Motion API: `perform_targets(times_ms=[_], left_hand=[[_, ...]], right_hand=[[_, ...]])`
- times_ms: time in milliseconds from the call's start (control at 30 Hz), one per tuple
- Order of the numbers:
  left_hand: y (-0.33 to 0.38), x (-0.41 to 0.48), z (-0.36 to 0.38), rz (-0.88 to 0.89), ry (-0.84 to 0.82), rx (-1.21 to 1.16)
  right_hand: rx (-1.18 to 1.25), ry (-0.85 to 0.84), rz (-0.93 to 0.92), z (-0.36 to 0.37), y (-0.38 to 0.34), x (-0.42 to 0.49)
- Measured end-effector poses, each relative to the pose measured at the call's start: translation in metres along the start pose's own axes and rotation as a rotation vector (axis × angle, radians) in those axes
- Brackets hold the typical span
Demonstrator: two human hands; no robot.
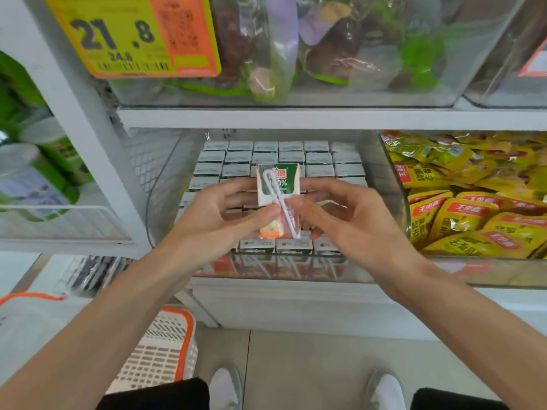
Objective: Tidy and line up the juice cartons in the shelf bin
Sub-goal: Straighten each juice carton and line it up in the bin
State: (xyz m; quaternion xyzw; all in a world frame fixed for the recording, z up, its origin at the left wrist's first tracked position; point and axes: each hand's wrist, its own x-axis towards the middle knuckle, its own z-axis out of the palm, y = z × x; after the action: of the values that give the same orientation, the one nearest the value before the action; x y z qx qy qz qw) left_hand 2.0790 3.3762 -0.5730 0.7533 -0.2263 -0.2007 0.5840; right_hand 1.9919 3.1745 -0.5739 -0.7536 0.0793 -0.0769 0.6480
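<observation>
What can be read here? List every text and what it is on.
"21.8": yellow price tag.
"24.8": same tag, smaller print.
"0%": held juice carton, start hidden.
Yellow packets: Chinese characters, too blurred.
Cartons in the bin: print too small.

Bare forearms (124,306), unsleeved from near edge up to left hand (219,214) and right hand (343,220). Black garment (165,395) over both legs at near edge. Pale grey shoes (225,389) with white toes, left and right
</observation>
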Motion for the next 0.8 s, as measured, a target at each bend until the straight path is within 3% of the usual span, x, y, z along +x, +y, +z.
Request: perform_targets(times_ms=[167,800], left_hand=[[-0.0005,-0.0005,0.0017,-0.023,-0.007,-0.112],[0.0027,0.0032,0.0065,-0.033,-0.051,-0.119]], right_hand=[[0.039,0.042,0.032,0.0001,0.0021,0.0037],[0.066,0.080,0.050,-0.0061,0.0095,0.0044]])
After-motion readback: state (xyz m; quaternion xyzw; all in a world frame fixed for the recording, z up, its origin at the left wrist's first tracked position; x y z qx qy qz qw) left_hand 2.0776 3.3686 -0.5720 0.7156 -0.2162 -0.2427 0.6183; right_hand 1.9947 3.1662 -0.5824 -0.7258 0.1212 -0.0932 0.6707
